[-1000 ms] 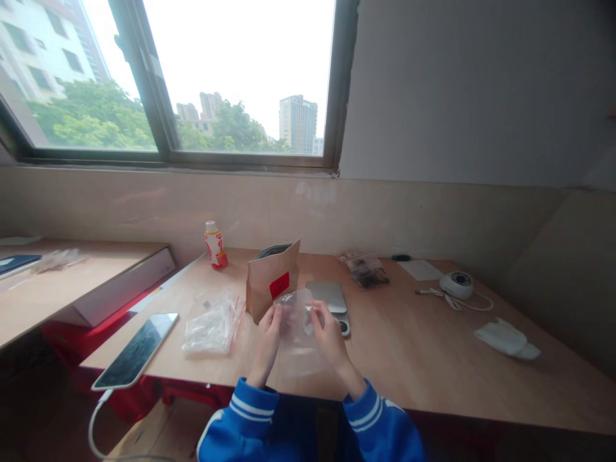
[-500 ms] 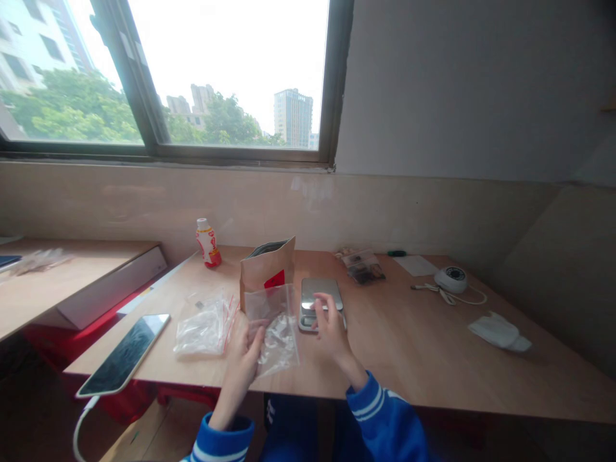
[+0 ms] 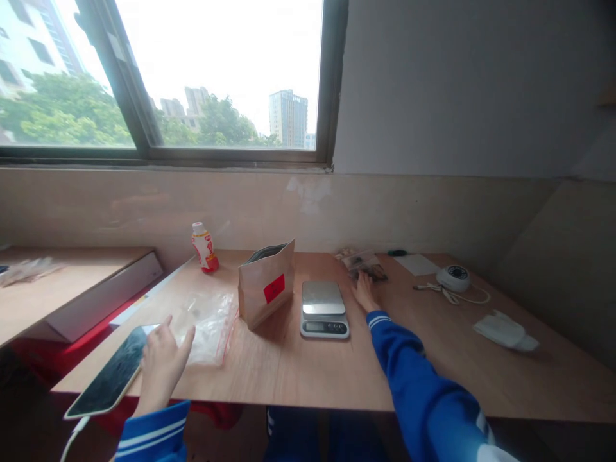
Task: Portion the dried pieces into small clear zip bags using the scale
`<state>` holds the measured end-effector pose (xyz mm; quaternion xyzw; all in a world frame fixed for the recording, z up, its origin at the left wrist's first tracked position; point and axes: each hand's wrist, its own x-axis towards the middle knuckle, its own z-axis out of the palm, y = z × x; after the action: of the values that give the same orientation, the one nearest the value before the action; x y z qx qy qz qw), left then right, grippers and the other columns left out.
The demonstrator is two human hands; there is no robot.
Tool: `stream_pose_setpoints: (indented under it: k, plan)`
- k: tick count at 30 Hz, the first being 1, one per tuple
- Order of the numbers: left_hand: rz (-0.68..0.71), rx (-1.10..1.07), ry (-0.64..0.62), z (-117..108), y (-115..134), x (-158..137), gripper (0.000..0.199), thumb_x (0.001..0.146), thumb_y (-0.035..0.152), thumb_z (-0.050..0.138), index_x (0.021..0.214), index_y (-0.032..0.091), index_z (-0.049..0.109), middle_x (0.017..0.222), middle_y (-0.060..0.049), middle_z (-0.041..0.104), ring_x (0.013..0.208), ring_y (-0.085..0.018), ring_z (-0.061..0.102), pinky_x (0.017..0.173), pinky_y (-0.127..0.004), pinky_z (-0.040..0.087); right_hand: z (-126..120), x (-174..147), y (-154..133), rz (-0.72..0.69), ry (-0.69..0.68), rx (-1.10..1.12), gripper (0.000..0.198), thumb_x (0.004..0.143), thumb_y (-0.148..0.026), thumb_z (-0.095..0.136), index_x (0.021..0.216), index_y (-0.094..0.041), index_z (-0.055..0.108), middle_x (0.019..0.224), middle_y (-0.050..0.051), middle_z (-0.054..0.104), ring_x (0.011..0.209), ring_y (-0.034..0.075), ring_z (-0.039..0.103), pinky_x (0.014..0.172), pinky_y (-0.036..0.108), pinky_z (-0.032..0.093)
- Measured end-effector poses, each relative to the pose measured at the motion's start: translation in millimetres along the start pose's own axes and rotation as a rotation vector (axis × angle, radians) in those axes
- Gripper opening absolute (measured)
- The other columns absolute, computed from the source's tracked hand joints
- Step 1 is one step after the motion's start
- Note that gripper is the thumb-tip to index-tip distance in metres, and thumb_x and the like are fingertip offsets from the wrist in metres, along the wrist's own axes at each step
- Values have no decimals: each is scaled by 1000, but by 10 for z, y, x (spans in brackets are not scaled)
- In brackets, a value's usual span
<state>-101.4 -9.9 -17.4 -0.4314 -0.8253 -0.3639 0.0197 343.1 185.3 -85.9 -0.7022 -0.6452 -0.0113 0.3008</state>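
Note:
My left hand, its thumb and fingers apart and holding nothing, hovers over or rests at the right edge of the phone. Just right of it lie clear zip bags with red seal strips. My right hand reaches far forward, its fingers stretched out at the front of some filled clear bags with dark and brown contents. Its fingertips partly overlap them; no grip shows. Between my hands stand an open-topped brown paper pouch with a red label and a digital kitchen scale with a bare pan.
A red and white bottle stands at the back left. To the right are a white dome camera with a cable, a paper sheet, a green-handled tool and a crumpled white bag. A white cable hangs from the phone.
My left hand has let go of a clear bag and moved left toward the phone; that bag no longer covers the paper pouch. My right hand has gone from the scale to the filled bags.

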Motion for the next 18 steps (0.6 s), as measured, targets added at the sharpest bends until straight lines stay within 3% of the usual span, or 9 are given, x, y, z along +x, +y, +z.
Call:
stream_pose_setpoints:
  k: [3,6,8,13,16,18]
  plan:
    - [36,-21,113,-31,101,-188,51,80,47,41,118,16,56,121,-17,53,108,-36,53,95,-54,38,-70,-35,70,14,17,-21,24,77,-12,48,94,-9,64,103,20,63,100,31,56,87,41,40]
    - [16,-249,92,-72,192,-389,46,80,46,42,112,18,60,109,-12,57,80,-23,59,84,-43,47,-261,-58,68,35,50,-21,20,78,-12,46,85,-12,65,95,17,66,93,29,59,85,41,41]
    - [17,-370,47,-51,274,-508,43,78,46,46,107,19,62,105,-9,58,74,-21,59,79,-40,49,-460,-118,8,60,123,43,21,80,-15,45,87,-13,65,93,16,67,89,27,61,82,39,43]
    - [48,-764,-189,124,747,-913,39,73,50,58,97,20,66,98,-8,63,84,-23,61,76,-35,50,-1124,-670,-457,71,363,504,21,83,-30,49,92,-17,61,89,11,69,81,24,64,74,35,48]
    - [72,-1002,-408,189,1154,-1248,33,70,46,65,90,20,68,92,-7,65,85,-23,61,80,-34,49,-1423,-1203,-863,57,349,696,19,84,-36,52,92,-20,60,91,8,69,81,22,65,75,33,50]
    - [33,-1141,-572,193,1373,-1445,31,65,41,71,87,18,69,90,-8,67,88,-24,61,80,-32,48,-1500,-1535,-1088,20,269,774,16,87,-35,52,93,-22,60,92,6,69,83,20,65,75,30,51]
